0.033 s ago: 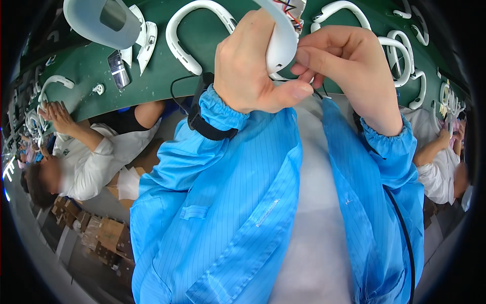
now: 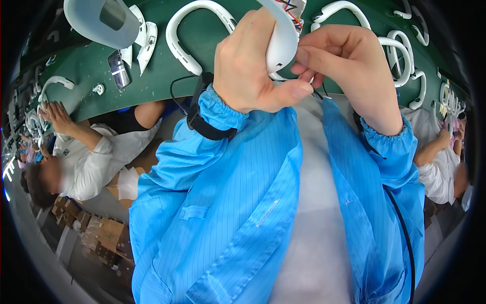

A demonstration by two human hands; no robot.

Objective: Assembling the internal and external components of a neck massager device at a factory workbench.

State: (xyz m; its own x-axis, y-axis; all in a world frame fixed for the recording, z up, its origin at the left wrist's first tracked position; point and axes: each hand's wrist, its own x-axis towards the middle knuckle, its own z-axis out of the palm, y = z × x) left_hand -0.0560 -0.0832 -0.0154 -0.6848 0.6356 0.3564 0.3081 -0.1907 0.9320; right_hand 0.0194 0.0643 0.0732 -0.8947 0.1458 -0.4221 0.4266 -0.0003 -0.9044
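Observation:
At the top middle, my left hand (image 2: 248, 66) is wrapped round a white curved neck fan housing (image 2: 281, 49). Red and dark wires (image 2: 293, 16) show in its exposed upper part, and a small hole sits near its rounded end. My right hand (image 2: 347, 61) is closed in a pinch at the right edge of the housing, thumb against the fingers. What its fingertips grip is hidden. A thin pale strip or lead runs below the rounded end, between the two hands. Dark cables hang near both wrists.
On the green table (image 2: 152, 83) lie a white curved neck fan shell (image 2: 174, 38), a phone-like dark device (image 2: 118, 69), white shell pieces (image 2: 147, 48) and a grey-white hollow housing (image 2: 91, 20). Several white curved parts (image 2: 405, 58) lie right. People sit on both sides; cardboard boxes (image 2: 111, 235) stand lower left.

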